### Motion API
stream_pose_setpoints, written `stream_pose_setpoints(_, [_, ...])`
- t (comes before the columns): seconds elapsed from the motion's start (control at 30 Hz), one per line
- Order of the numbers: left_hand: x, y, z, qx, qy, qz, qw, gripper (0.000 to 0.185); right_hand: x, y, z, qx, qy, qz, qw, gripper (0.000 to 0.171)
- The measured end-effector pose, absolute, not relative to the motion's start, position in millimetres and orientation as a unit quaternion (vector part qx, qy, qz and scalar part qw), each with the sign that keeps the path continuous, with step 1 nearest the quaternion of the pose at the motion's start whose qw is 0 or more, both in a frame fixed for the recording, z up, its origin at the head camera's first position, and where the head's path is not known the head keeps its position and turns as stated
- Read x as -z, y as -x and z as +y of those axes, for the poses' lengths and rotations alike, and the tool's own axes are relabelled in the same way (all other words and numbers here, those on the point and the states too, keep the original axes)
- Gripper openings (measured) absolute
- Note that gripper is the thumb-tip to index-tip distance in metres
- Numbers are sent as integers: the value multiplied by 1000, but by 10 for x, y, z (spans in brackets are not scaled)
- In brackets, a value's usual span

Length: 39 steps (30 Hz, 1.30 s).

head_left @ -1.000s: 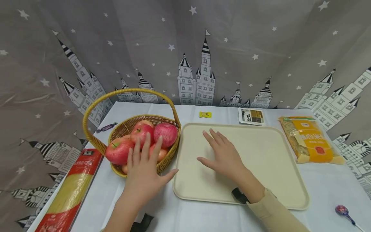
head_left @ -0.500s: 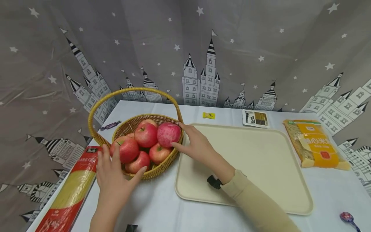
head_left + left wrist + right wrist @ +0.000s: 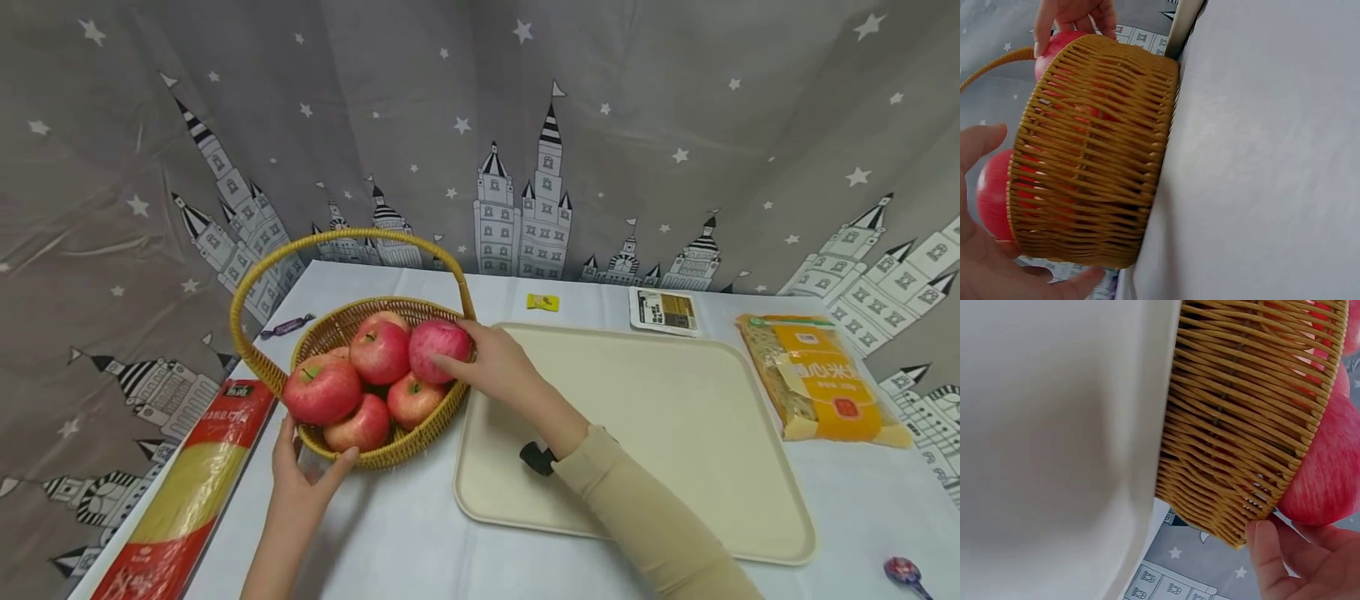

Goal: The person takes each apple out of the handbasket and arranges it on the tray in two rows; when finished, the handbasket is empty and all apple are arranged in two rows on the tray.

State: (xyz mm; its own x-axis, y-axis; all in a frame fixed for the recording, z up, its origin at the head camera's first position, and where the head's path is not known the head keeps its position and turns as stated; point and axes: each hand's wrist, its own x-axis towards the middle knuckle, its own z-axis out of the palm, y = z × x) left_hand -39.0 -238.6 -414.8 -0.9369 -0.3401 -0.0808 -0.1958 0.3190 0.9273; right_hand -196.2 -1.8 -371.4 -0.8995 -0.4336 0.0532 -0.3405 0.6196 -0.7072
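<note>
A yellow wicker basket (image 3: 420,437) with a tall arched handle (image 3: 348,237) holds several red apples (image 3: 322,387) at the left of the table. My right hand (image 3: 498,358) grips the basket's right side at the handle's foot, its thumb over the rightmost apple (image 3: 431,346). In the right wrist view, fingertips (image 3: 1261,534) press at the wicker rim. My left hand (image 3: 296,483) is spread about the near left side, thumb close to the front rim. Its fingers (image 3: 1088,281) lie straight along the basket wall in the left wrist view.
A cream tray (image 3: 637,450) lies right of the basket. Around them are a red noodle pack (image 3: 195,475), a purple candy (image 3: 287,326), a yellow candy (image 3: 543,302), a small white packet (image 3: 663,311), an orange food bag (image 3: 825,379) and a lollipop (image 3: 902,571). A grey curtain (image 3: 637,50) hangs behind.
My right hand has moved left from over the tray to the basket's right side. My left hand has come down and left from above the apples to the basket's near left side.
</note>
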Motion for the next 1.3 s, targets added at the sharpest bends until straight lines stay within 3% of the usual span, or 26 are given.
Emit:
stream_pose_setpoints(0.43, [4194, 454, -2303, 649, -220, -723, 88, 99, 3653, 1963, -88, 401, 203, 891, 70, 72])
stream_pose_setpoints(0.73, [4212, 469, -2298, 650, -246, -714, 90, 102, 3510, 1893, 165, 471, 201, 859, 14, 79])
stream_pose_setpoints(0.9, [4224, 464, -2288, 660, -237, -707, 94, 101, 3439, 1883, 630, 487, 190, 852, -26, 81])
stream_pose_setpoints(1.1, [4228, 463, -2296, 673, -232, -696, 93, 100, 3517, 1951, 1521, 444, 128, 884, -69, 84])
stream_pose_setpoints(1.3, [4246, 480, -2311, 665, -245, -701, 80, 104, 3772, 1967, 2488, 384, 26, 921, -66, 90])
